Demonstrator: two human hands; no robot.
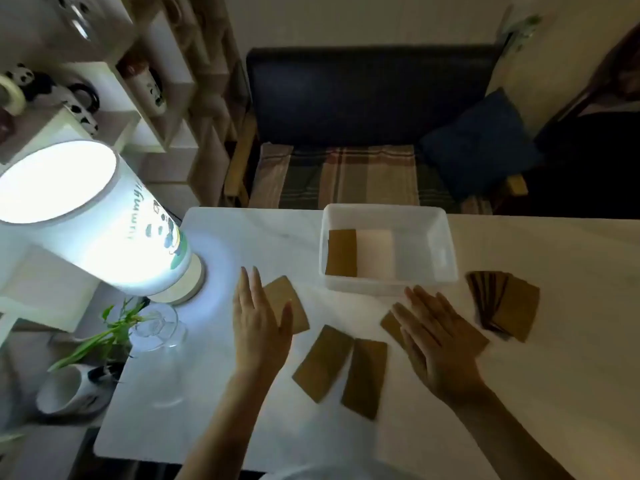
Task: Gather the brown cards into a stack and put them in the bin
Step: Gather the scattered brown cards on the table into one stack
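Room: dim sitting corner, a dark bench behind, a lit lamp (104, 216) at my left, and a pale tabletop (242, 427) carrying everything.
Bin: clear plastic bin (446, 244) at the far middle of the tabletop, already holding one brown card (342, 252) beside a pale card (375, 254).
Loose cards: four lie singly near me; a fanned bunch (505, 303) lies to the right, just beside the bin's near right corner.
Left hand: my left hand (258, 327) is flat with fingers (247, 289) straight and a little apart, gripping nothing, resting over the left card (291, 303), whose long axis runs away from me and tilts left.
Right hand: my right hand (440, 337) is spread open, fingers apart, palm down over the right card (391, 323); only its corner shows, so I cannot tell its long axis.
Middle pair: two cards (323, 363) (365, 377) lie side by side between my hands, nearly touching, long axes pointing away from me and leaning right.
Key relation: each hand has a card under it, and the middle pair lies inward from both, a shade nearer my left, I judge.
Open room: bare surface between the pair and my body, good for sweeping cards together.
Edges: a glass (159, 327) stands close to my left hand; the bin wall sits just beyond my right fingertips.
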